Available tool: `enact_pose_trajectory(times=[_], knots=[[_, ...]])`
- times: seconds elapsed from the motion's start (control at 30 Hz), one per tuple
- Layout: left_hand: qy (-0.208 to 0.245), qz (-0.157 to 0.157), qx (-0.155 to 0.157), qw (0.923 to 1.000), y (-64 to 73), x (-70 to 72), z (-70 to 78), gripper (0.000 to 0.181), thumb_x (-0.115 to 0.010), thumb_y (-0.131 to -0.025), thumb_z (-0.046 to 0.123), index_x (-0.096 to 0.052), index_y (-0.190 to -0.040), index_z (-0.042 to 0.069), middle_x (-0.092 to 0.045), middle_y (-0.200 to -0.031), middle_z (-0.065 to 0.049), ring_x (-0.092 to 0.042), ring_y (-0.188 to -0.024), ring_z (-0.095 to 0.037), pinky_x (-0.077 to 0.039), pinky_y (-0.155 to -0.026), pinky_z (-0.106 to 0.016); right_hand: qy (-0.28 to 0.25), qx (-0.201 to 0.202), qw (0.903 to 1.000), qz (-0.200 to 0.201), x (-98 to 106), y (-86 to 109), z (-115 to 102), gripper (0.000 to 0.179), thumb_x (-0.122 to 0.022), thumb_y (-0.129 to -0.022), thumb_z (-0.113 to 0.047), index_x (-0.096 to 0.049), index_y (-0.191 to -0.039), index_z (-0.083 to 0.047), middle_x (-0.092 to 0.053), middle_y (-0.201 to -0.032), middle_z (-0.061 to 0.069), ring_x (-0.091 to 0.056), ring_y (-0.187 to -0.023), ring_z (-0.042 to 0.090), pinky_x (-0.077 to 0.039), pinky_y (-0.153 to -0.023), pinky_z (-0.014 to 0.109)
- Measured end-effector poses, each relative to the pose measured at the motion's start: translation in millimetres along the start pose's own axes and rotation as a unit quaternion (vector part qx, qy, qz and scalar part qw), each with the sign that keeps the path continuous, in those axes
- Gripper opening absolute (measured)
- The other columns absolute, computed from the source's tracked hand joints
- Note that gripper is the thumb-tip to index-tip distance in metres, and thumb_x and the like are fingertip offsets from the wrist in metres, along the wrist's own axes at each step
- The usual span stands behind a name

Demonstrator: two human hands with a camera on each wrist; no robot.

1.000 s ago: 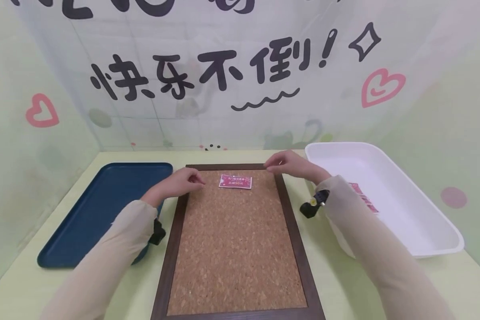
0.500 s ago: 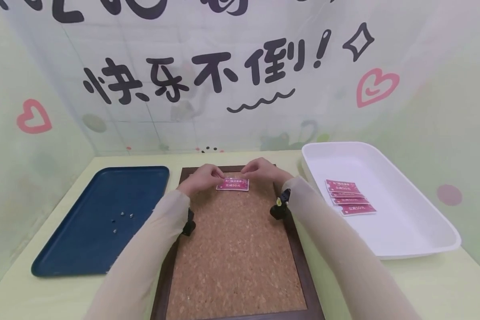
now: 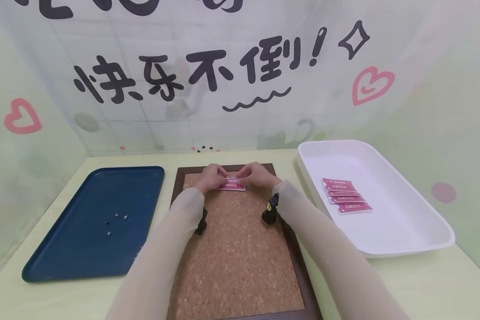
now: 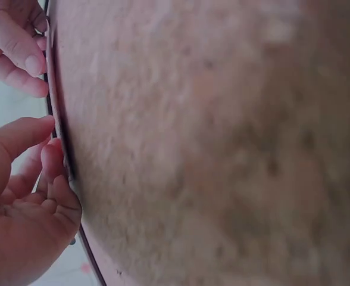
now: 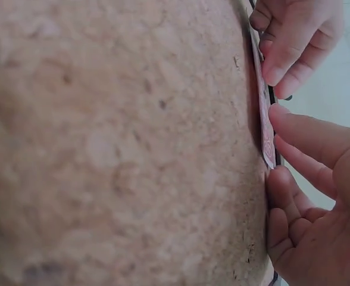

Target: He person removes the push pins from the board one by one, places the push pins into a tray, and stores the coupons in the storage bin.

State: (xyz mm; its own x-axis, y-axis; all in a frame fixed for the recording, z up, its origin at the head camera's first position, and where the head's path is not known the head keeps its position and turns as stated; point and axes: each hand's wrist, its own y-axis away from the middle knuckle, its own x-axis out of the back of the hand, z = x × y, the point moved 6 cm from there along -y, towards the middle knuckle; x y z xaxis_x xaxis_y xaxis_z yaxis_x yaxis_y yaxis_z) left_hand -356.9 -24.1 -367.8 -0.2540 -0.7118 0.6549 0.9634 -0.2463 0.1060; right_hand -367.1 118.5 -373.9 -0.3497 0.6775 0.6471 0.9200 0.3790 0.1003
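Observation:
A pink printed coupon [image 3: 233,187] lies near the top of the framed cork board [image 3: 236,249]. My left hand [image 3: 212,177] touches its left part with thumb and fingertips, the other fingers loosely bent. From the other side my right hand [image 3: 259,175] touches its right part the same way. In the left wrist view the coupon appears edge-on, close against the cork, with the left hand [image 4: 29,202] below and the right hand [image 4: 11,47] above. In the right wrist view the right hand [image 5: 324,185] has thumb and finger apart at the coupon [image 5: 266,128]. The hands cover the coupon's upper corners.
A navy tray [image 3: 84,249] with several tiny metallic pieces [image 3: 117,215] stands left of the board. To the right is a deep white tray [image 3: 404,213] with several overlapping pink coupons [image 3: 346,198]. A printed curtain [image 3: 164,124] hangs behind the table.
Both hands have moved inward from beside the board's upper edges and come together on the coupon. The camera's view has shifted slightly to the right.

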Motion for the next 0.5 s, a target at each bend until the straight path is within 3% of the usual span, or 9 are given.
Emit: enact_pose_trajectory(times=[0.13,0.37,0.5], knots=[[-0.004,0.015,0.018,0.9997,-3.1,-2.1,-2.1,0.022,-0.059,-0.085,0.006,-0.062,-0.104,-0.004,-0.060,-0.103,-0.017,-0.055,-0.093,-0.026,-0.045,-0.079,-0.034,0.020,-0.003,0.9998,0.008,-0.5,-2.3,2.2,0.028,-0.070,-0.082,-0.013,-0.065,-0.106,0.000,-0.063,-0.097,0.010,-0.053,-0.080,0.018,-0.043,-0.068,0.027],[-0.007,0.023,0.032,0.9992,-7.4,-5.0,-4.7,0.020,-0.059,-0.087,0.006,-0.064,-0.104,-0.004,-0.060,-0.102,-0.017,-0.056,-0.093,-0.024,-0.046,-0.079,-0.032,0.041,-0.021,0.9989,0.013,-1.4,-3.1,3.0,0.027,-0.070,-0.081,-0.013,-0.065,-0.104,-0.001,-0.061,-0.097,0.010,-0.052,-0.084,0.019,-0.042,-0.072,0.029],[0.002,0.024,0.039,0.9990,-9.3,-5.9,-5.8,0.020,-0.060,-0.087,0.006,-0.064,-0.103,-0.003,-0.060,-0.102,-0.017,-0.056,-0.091,-0.024,-0.046,-0.077,-0.032,0.037,-0.021,0.9990,0.015,-0.9,-3.0,3.3,0.023,-0.070,-0.081,-0.011,-0.065,-0.100,0.000,-0.061,-0.092,0.010,-0.052,-0.080,0.019,-0.042,-0.067,0.027]])
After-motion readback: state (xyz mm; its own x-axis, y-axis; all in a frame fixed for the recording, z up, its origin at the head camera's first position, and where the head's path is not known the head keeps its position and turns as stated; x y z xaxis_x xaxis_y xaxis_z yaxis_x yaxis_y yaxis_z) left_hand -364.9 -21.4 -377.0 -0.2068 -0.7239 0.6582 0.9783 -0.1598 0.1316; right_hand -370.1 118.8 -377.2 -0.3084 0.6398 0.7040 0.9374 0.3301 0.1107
